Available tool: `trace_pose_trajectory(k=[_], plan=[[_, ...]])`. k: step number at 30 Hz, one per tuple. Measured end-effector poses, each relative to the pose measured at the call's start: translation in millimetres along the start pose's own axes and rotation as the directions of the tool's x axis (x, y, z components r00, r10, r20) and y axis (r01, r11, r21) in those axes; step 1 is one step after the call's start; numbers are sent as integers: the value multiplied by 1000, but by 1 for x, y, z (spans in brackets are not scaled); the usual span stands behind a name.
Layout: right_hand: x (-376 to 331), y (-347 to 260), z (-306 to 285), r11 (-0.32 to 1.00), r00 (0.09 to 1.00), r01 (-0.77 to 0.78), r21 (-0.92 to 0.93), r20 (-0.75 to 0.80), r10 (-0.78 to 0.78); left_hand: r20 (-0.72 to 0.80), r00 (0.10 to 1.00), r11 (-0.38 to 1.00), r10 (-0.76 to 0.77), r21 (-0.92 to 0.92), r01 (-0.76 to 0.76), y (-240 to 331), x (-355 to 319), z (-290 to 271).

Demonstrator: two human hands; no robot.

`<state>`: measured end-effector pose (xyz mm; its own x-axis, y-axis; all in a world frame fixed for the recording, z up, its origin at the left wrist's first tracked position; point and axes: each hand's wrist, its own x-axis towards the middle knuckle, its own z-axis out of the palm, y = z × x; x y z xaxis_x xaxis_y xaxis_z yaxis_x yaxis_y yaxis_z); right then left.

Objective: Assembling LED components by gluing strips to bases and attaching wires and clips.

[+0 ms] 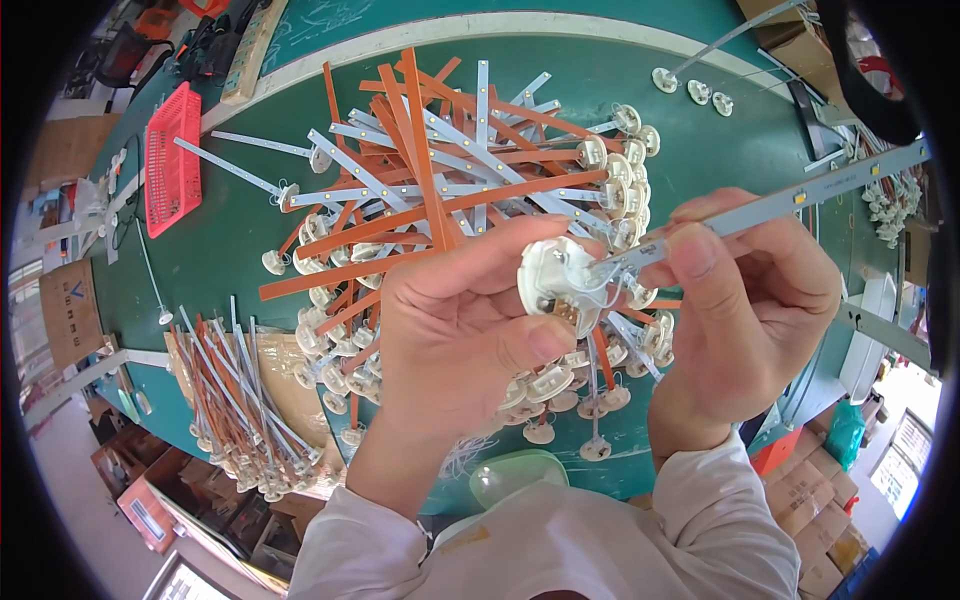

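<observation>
Between the thumb and fingers of my left hand (pixel 435 335) is a round white plastic end cap (pixel 545 270), tilted, with thin white wires (pixel 605 293) at its open side. My right hand (pixel 750 310) pinches a narrow LED strip board (pixel 825 192) close to its wired end; the strip slants up to the right. The wires run between cap and strip. Behind both hands lies a heap of similar LED strips with white caps, some showing an orange-brown back (pixel 425 150). My fingers hide part of the wires and the heap.
A red plastic basket (pixel 172 160) stands on the green table (pixel 690 150) at the left. More capped strips (pixel 235 400) lie on cardboard at the lower left. Near my body sits a pale green bowl (pixel 518 478). A few loose caps (pixel 699 92) are at the far right.
</observation>
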<state>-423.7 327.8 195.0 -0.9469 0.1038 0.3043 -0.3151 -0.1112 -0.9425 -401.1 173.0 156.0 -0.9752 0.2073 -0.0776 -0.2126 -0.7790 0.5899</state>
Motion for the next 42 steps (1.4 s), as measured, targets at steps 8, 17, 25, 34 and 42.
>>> trace_pose_trajectory(k=[8,17,25,34,42], plan=[[1,5,-1,993,995,99,-64,27,-98,33,999,1000,-10,25,9,4,1,-2],[-8,4,-10,986,990,104,-128,112,-89,117,987,992,114,45,-120,2,-2,0],[-17,5,-8,988,994,106,-113,21,-104,177,980,988,91,109,-112,1,-5,-5],[-15,3,-9,981,990,117,-157,101,-102,121,989,989,79,116,-93,1,-7,-5],[-17,8,-5,981,989,144,-130,53,-138,102,988,987,114,100,-124,-3,-6,-5]])
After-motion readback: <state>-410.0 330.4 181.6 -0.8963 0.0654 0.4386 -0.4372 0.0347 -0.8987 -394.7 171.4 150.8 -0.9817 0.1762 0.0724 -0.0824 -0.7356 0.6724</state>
